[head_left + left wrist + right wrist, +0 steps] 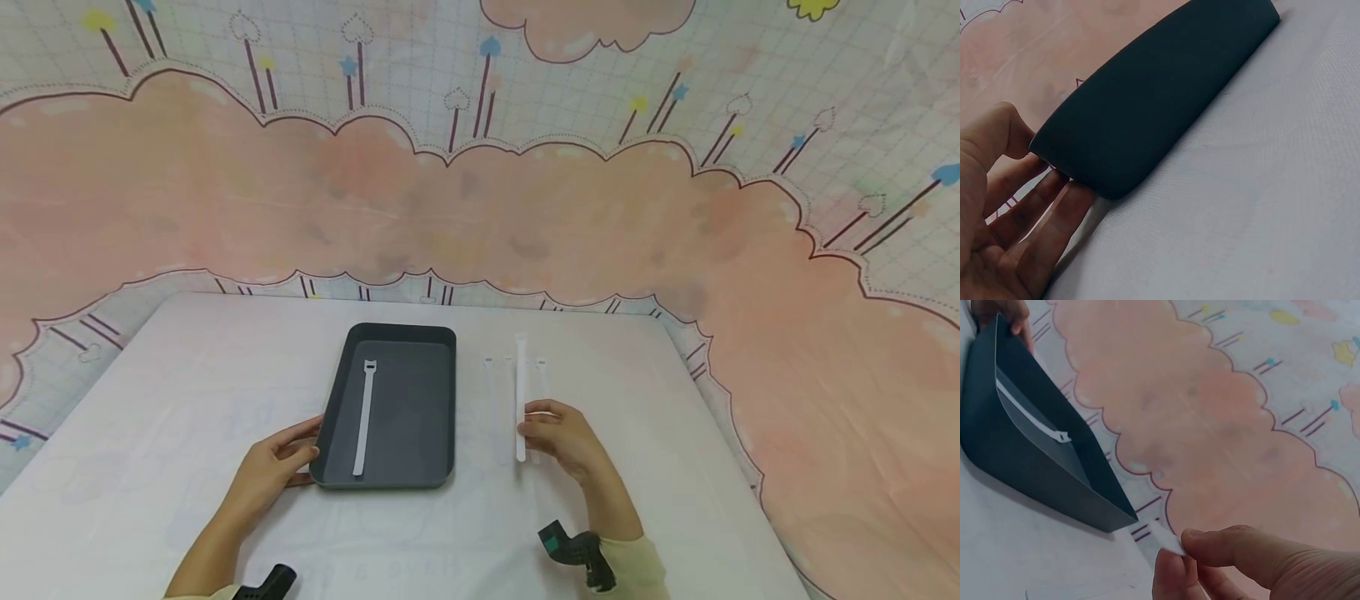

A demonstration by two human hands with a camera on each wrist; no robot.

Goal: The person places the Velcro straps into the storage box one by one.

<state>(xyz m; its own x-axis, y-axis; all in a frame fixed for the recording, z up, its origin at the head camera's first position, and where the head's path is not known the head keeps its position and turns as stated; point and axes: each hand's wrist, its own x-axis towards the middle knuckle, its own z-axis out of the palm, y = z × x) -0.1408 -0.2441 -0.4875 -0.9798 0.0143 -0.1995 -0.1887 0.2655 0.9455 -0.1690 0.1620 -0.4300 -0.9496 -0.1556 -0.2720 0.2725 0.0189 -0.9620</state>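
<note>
The white strap [521, 375] in the right hand [564, 437] is probably weighing very little and bending easily across its flat face, though it is running straight here without visible sag. It is likely resisting breakage well and sliding readily on smooth surfaces. A light pinch at mid-length seems best for balance; the right thumb and fingers are pinching it nearer its near end, above the white table [225, 375] and to the right of the tray, well apart from it.

The left hand [270, 467] is gripping the dark grey rectangular tray [412, 417] at its near left corner, thumb at the rim and fingers against the outer wall. The tray is looking rigid and probably light, so its raised wall is offering the surest hold.

The held strap is showing as a long, narrow, plain white band; blur is hiding its finer detail in the right wrist view. 1 slotted white cable strap [363, 421] is lying lengthwise in the tray, left of centre, its slotted head pointing toward the far end and its slim body curving slightly. At least 2 pale slotted straps [542, 363] are lying on the table around the held strap, almost blending into the white surface.
</note>
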